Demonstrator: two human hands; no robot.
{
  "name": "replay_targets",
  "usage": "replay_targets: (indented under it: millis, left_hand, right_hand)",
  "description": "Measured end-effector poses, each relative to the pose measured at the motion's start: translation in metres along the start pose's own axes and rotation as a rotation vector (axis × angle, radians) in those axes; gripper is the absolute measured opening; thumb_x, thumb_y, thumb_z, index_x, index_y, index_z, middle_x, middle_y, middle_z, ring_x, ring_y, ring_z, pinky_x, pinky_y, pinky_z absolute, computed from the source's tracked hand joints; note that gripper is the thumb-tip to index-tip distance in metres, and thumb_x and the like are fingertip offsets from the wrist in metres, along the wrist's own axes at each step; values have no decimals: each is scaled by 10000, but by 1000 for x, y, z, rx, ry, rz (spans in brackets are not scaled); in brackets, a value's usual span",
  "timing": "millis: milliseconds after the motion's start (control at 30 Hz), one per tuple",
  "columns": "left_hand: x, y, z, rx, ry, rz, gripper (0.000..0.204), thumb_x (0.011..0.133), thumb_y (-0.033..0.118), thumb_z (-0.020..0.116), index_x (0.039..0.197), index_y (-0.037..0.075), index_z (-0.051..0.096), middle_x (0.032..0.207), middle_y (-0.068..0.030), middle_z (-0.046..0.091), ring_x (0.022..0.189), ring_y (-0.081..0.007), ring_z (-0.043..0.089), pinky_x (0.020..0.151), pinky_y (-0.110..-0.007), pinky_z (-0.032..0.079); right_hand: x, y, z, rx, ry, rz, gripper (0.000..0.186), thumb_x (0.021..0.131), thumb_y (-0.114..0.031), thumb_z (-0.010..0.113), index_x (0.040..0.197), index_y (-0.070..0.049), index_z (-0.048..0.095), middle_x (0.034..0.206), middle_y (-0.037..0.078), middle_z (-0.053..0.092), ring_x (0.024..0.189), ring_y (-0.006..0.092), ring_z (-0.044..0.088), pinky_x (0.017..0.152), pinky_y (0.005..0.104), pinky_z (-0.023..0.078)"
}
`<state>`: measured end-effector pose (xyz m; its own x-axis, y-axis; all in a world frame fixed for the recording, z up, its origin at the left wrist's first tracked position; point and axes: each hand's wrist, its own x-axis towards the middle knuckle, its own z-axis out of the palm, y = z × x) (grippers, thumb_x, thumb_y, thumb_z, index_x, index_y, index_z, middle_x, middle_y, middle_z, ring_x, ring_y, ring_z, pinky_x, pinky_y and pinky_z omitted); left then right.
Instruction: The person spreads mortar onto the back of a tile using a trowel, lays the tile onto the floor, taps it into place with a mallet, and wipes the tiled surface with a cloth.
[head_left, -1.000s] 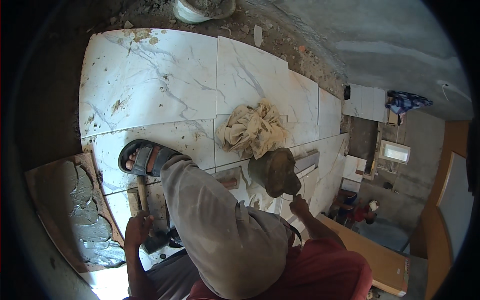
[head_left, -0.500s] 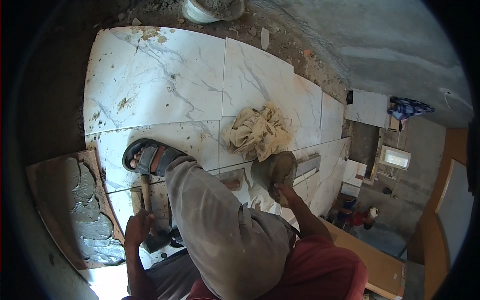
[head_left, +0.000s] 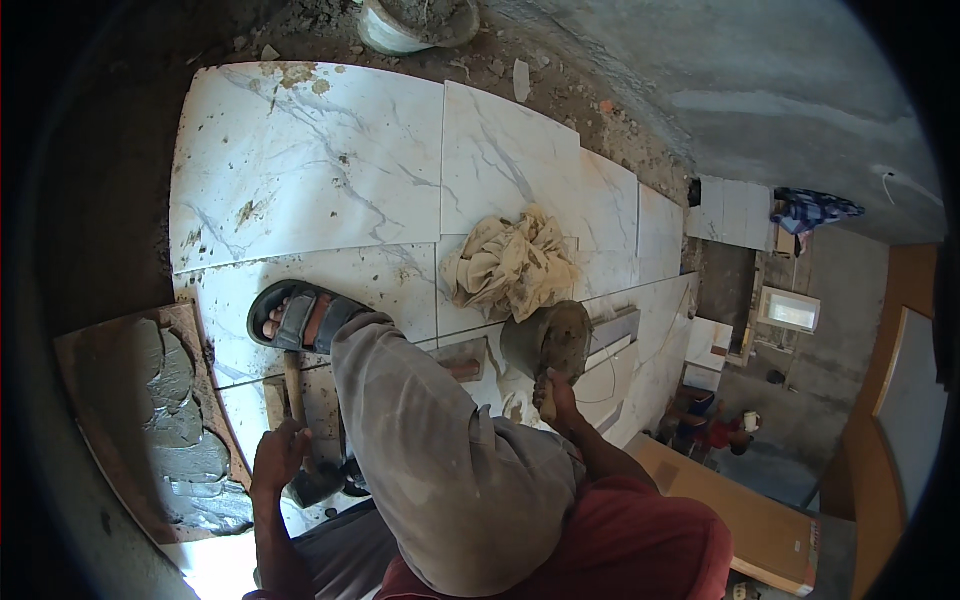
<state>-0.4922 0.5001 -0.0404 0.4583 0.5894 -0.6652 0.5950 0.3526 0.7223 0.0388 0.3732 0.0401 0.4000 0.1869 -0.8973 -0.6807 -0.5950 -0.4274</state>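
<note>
My left hand (head_left: 283,452) is closed on the wooden handle of a black-headed mallet (head_left: 315,483), beside my knee. My right hand (head_left: 557,395) grips what looks like a trowel handle (head_left: 545,405), its blade hidden in a dirty bucket (head_left: 525,340) of dark, muddy material. A crumpled beige cloth (head_left: 510,260) lies just beyond the bucket. My sandaled foot (head_left: 295,315) is on marble-patterned white tiles (head_left: 310,160). At the left, a brown-backed tile (head_left: 135,420) carries spread grey mortar, partly in shadow.
A white tub of mortar (head_left: 420,35) stands among rubble at the top. A grey wall (head_left: 800,120) runs along the upper right. At right are a cardboard box (head_left: 740,520), stacked tiles (head_left: 730,210) with a checked cloth (head_left: 810,205), and another person in red (head_left: 720,432).
My right hand has moved left and lowered the trowel from beside the bucket into it, so the blade no longer shows. My left hand stays on the mallet handle.
</note>
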Motion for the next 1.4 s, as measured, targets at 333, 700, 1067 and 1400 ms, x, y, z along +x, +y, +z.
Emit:
replay_targets:
  millis: [333,700,1067,1400]
  left_hand:
    - [-4,-9,4,-13,10,-26,346,946,333,516,930,-3,598,631,-134,655,662,-335,672,622,-419,501]
    - [-3,-2,3,20,-7,-14,293,940,280,537,932,-4,611,632,-135,654,660,-325,674,628,-412,502]
    - [-19,-32,-7,114,46,-60,351,927,344,537,977,9,631,712,-193,658,737,-385,659,685,-470,506]
    - [-25,-35,9,83,83,-39,363,916,381,520,1061,54,581,817,-206,657,806,-403,643,722,-503,497]
  right_hand:
    - [-4,17,16,-142,289,-144,280,914,-374,548,903,-100,495,698,37,496,561,151,492,489,303,421]
    - [-20,12,2,-100,264,-131,299,894,-390,566,884,-101,490,681,37,470,560,169,495,487,309,421]
    - [2,18,-10,-560,330,-513,328,855,-375,602,952,-65,563,745,83,541,590,236,541,522,384,473]
    - [21,-39,117,-1327,188,-947,309,857,-303,623,978,-21,584,815,153,615,641,307,596,596,395,493]
